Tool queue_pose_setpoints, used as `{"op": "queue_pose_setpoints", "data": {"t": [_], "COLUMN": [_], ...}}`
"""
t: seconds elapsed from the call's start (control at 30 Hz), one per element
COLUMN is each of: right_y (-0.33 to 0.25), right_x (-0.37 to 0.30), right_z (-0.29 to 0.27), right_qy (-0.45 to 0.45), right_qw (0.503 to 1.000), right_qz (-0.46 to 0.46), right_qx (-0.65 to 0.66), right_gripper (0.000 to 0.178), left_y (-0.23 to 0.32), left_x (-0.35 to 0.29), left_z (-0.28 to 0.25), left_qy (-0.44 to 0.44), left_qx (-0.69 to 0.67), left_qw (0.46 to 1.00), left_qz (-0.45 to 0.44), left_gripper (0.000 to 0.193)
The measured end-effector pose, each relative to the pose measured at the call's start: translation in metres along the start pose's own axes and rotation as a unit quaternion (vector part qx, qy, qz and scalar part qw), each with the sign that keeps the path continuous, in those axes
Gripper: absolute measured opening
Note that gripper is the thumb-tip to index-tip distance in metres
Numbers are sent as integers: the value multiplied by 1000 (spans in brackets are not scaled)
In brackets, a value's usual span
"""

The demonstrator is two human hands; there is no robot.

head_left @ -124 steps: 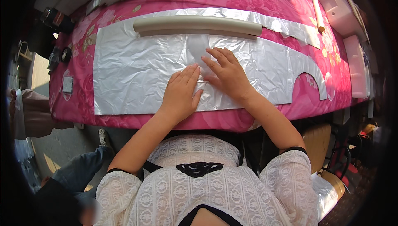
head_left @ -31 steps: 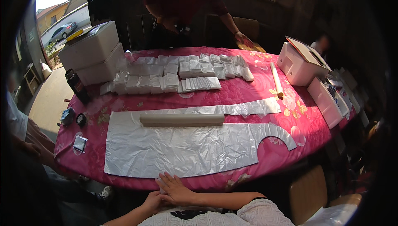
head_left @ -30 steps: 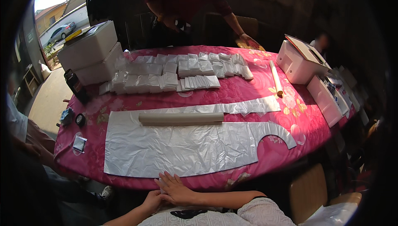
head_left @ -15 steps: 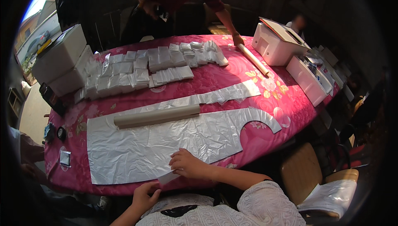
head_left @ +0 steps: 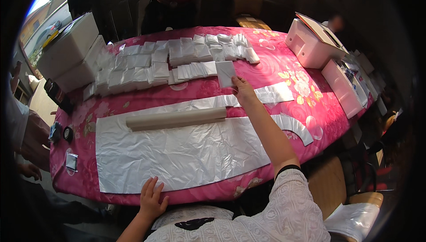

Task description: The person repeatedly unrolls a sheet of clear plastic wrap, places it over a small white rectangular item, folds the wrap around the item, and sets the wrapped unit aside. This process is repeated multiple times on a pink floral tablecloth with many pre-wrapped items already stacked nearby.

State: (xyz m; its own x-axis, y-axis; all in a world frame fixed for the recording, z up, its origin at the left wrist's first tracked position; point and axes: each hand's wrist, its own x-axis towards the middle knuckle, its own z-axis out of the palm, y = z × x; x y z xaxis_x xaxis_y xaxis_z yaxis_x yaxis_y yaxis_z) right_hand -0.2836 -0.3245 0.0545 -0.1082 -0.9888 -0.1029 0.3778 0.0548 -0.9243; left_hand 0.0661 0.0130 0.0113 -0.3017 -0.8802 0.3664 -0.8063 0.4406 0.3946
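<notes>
My right hand [head_left: 242, 90] reaches across the table and pinches the near right corner of a flat white folded packet [head_left: 226, 74]. That packet sits at the right end of the front row of folded packets [head_left: 195, 69]. My left hand [head_left: 152, 198], fingers spread, touches the near edge of a large silvery-white plastic sheet [head_left: 177, 153]. A long grey-brown cardboard tube [head_left: 177, 119] lies across the upper part of the sheet. Beyond the tube runs a strip of overlapping flat packets [head_left: 270, 94], and a curved row of them [head_left: 298, 128] lies at the sheet's right end.
A pink floral cloth [head_left: 262, 73] covers the table. Stacked white foam boxes [head_left: 71, 51] stand at the left, and more foam boxes [head_left: 313, 42] at the right. A black tape roll [head_left: 68, 133] and small packet [head_left: 71, 161] lie left. Other people stand beyond and at the left.
My right hand has moved from the near edge to the far packet rows, carrying a white packet. My left hand has spread its fingers. The second tube, under a co-worker's hand, has left the table.
</notes>
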Motion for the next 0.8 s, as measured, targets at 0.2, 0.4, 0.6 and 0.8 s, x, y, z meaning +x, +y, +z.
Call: {"op": "queue_pose_setpoints", "data": {"t": [0.2, 0.4, 0.6, 0.8], "right_y": [24, 60, 31, 24], "right_x": [95, 150, 89, -42], "right_z": [20, 6, 52, 47], "right_qy": [57, 186, 162, -331], "right_qw": [992, 823, 683, 737], "right_qz": [-17, -63, -173, -198], "right_qx": [-112, -533, -691, -555], "right_gripper": [18, 35, 42, 47], "left_y": [-6, -6, -4, 1], "left_x": [-14, -10, -11, -7], "left_z": [14, 14, 10, 7], "left_qy": [-18, -36, -34, -36], "left_qx": [112, 106, 105, 92], "left_qw": [993, 994, 994, 995], "left_qz": [-8, -6, -11, -21], "left_gripper": [47, 46, 46, 46]}}
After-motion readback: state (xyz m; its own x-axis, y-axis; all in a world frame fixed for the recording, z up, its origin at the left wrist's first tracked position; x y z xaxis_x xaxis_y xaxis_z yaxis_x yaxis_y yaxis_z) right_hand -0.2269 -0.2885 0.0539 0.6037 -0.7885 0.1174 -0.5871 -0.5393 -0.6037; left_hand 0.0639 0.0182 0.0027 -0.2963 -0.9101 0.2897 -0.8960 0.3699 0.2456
